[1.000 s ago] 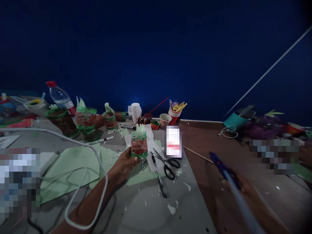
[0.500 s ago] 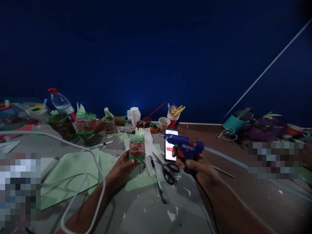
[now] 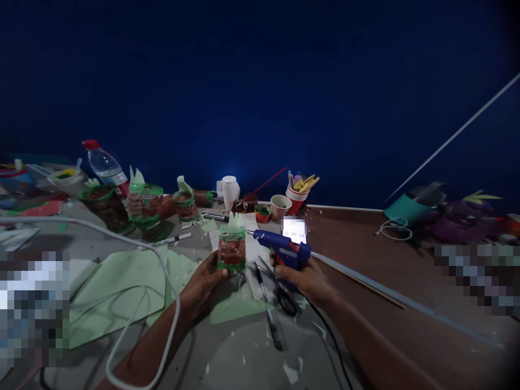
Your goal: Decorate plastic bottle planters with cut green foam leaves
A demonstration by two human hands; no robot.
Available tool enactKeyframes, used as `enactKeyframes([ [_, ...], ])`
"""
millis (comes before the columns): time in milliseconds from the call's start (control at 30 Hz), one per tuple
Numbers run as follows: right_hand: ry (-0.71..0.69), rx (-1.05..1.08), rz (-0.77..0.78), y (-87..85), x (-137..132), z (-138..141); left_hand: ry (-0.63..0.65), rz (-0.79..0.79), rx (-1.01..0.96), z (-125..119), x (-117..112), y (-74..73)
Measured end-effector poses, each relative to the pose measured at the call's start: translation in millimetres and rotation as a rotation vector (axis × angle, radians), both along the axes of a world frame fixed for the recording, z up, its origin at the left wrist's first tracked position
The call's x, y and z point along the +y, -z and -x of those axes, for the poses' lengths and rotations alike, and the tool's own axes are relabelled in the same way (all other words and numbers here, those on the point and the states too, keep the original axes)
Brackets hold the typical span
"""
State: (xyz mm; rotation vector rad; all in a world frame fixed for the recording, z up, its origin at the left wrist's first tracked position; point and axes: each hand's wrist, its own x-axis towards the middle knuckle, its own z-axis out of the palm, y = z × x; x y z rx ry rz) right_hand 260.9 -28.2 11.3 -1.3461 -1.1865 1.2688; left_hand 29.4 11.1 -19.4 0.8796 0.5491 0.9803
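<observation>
My left hand (image 3: 209, 281) is closed around the lower part of a small cup (image 3: 232, 250) painted brown and green, with pale green paper spikes standing at its rim. In my right hand (image 3: 306, 279) is a blue glue gun (image 3: 282, 244), a long glue stick trailing from its back. Its nozzle points left, close to the cup's upper edge; whether it touches I cannot tell. Below the glue gun lie scissors (image 3: 287, 302), partly hidden, and a pen (image 3: 268, 319). A lit phone (image 3: 294, 230) stands behind the glue gun, mostly covered by it.
Several similar painted cups (image 3: 145, 208) stand at the back left beside a tilted bottle (image 3: 106, 167). Pale green paper (image 3: 122, 292) lies left, crossed by a white cable (image 3: 174, 319). A red cup of plastic cutlery (image 3: 296, 199) and a teal container (image 3: 408, 208) stand farther back.
My right hand has brought the glue gun leftward, so its nozzle is now near the top of the cup. The cup stays upright in my left hand. The view has shifted slightly.
</observation>
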Motion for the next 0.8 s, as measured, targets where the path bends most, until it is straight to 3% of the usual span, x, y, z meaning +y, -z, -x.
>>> enactKeyframes([
  [800,0.065,-0.340,0.049,13.9,-1.9,-3.7,-0.028,0.013,0.080,-2.4,1.6,5.4],
])
